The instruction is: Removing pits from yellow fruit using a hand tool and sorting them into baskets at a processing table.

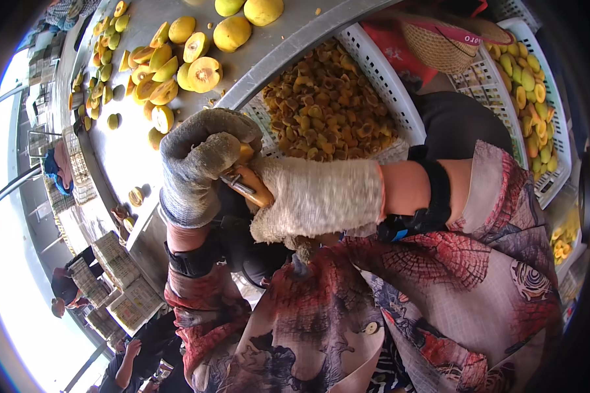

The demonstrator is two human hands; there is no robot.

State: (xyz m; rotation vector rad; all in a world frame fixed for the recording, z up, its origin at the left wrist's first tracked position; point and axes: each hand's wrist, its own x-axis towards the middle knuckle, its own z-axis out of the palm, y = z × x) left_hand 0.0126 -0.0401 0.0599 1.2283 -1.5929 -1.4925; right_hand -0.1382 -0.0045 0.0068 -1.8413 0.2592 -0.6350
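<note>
Both my hands wear soiled knit work gloves and meet in front of my body, by the edge of a metal table (300, 37). My left hand (197, 162) curls its fingers around a piece of yellow fruit (246, 153), mostly hidden by the glove. Coming in from the right, my right hand (319, 196) grips a small hand tool (258, 189) with a smooth orange-brown handle and a metal part. The tool's working end is hidden between the gloves. Halved yellow stone fruits (204, 74) lie on the table beyond my left hand.
Below the table edge, a white plastic crate (381, 66) holds many small brownish-orange fruit pieces (324, 103). Another crate (562, 147) of yellow-green fruit stands at right, near a person's woven hat (442, 46). Stacked crates (133, 299) and other people are at lower left.
</note>
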